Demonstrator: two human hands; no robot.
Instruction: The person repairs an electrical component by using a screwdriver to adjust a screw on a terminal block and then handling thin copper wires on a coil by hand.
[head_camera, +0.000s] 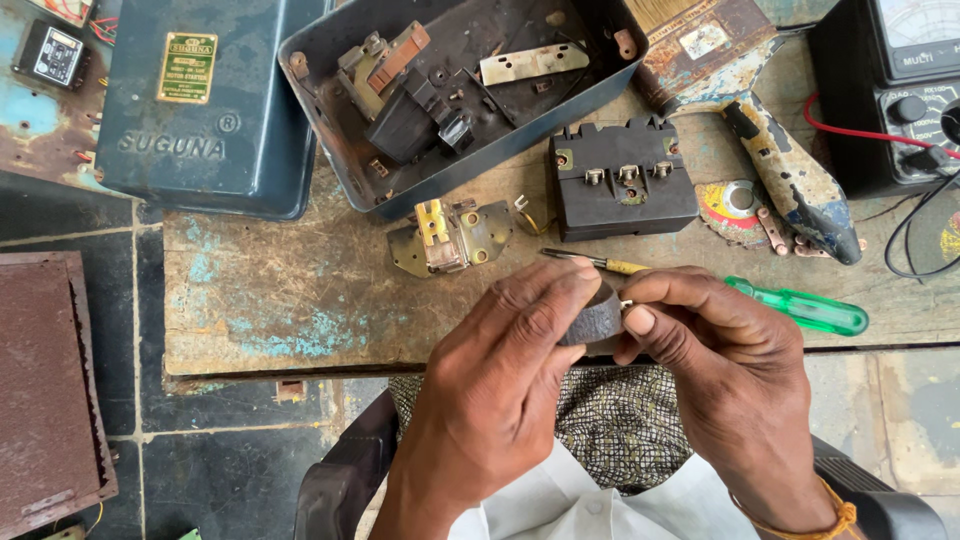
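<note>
Left hand (500, 380) and right hand (715, 370) are up over the lap, both pinching one small dark ring-shaped part (597, 318), fingers clamped on it from either side; a bit of metal pokes out at its right edge, probably a terminal, hard to tell. Teardown looks well along: metal box (330, 130) is open with loose pieces inside, its blue lid (220, 150) is off, black contact block (620, 185) and brass bracket (450, 237) are out on the bench. Green screwdriver (800, 308) lies idle. Nothing reassembled yet.
</note>
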